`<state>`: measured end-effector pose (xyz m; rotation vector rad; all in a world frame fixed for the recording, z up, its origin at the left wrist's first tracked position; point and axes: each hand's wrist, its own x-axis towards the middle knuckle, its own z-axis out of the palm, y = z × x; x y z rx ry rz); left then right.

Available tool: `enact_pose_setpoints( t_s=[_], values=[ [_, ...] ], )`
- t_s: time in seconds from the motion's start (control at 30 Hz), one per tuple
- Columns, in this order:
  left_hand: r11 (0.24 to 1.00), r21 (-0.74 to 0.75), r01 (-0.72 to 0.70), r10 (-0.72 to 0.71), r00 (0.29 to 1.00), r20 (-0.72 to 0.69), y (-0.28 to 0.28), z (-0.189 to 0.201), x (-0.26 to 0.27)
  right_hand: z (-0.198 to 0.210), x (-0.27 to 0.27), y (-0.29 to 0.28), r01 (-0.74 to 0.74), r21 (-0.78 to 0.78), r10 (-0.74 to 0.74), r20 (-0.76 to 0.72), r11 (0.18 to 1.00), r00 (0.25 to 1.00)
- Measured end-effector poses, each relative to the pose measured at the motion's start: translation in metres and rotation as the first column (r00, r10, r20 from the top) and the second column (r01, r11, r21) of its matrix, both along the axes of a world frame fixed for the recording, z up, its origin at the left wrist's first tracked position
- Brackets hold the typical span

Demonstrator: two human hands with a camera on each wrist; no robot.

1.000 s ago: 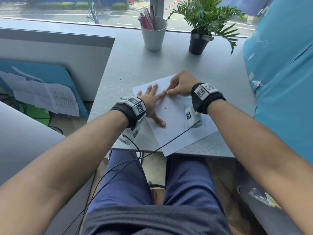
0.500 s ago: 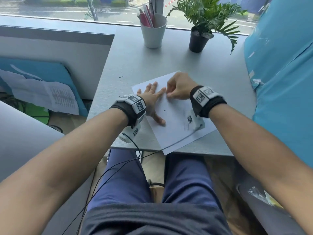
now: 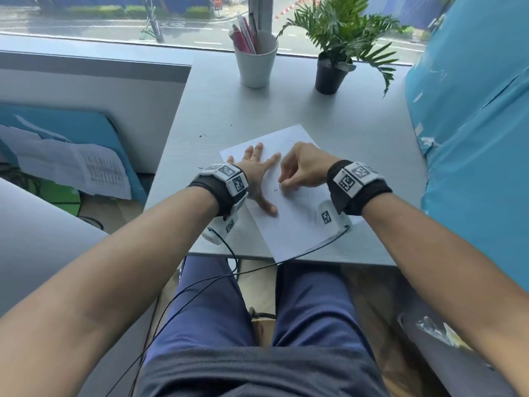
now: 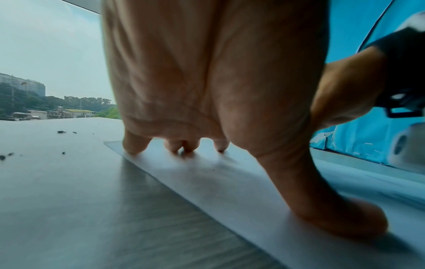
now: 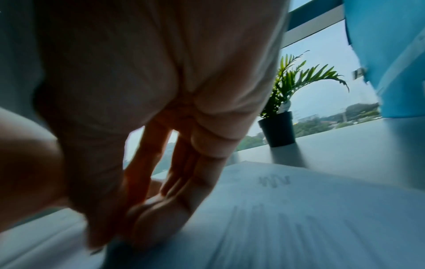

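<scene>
White paper on pale grey, with blue around it

The sheet of paper (image 3: 289, 224) is white, with faint grey marks and a few dark specks; the surface (image 3: 357, 124) under it is pale grey with a fine grain. At 12 o'clock is a white cup (image 3: 256, 64) of pink and red pens (image 3: 243, 38); at 1 o'clock, a green plant (image 3: 343, 32) in a black pot (image 3: 329, 78). Black wristbands (image 3: 367, 196) carry white blocks with black-and-white square codes. Bright blue sheeting (image 3: 472, 138) fills 3 o'clock; navy trousers (image 3: 315, 305) lie at 6 o'clock.

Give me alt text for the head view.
A person's left hand lies flat, fingers spread, on a white paper sheet on a grey desk, while the right hand, fingers curled, touches the sheet beside it. A pen cup and potted plant stand behind.
</scene>
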<state>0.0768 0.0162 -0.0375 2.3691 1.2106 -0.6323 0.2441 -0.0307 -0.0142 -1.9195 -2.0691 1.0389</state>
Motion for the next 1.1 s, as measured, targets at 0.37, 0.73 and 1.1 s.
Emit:
enact_pose_setpoints(
  t_s=[0.37, 0.73, 1.1],
  values=[
    [1.0, -0.005, -0.027, 0.027, 0.999, 0.019, -0.002, 0.002, 0.003, 0.002, -0.007, 0.014, 0.115, 0.214, -0.135, 0.08, 0.97, 0.988],
    [1.0, 0.008, -0.022, 0.021, 0.999, 0.042, -0.003, -0.001, -0.001, 0.016, -0.004, 0.023, 0.175, 0.194, -0.2, 0.118, 0.965, 0.973],
    [0.984, 0.176, -0.018, 0.019, 1.0, 0.001, -0.017, -0.007, -0.011, -0.011, 0.013, -0.036, 0.328, 0.155, -0.363, 0.397, 0.932, 0.843]
  ],
)
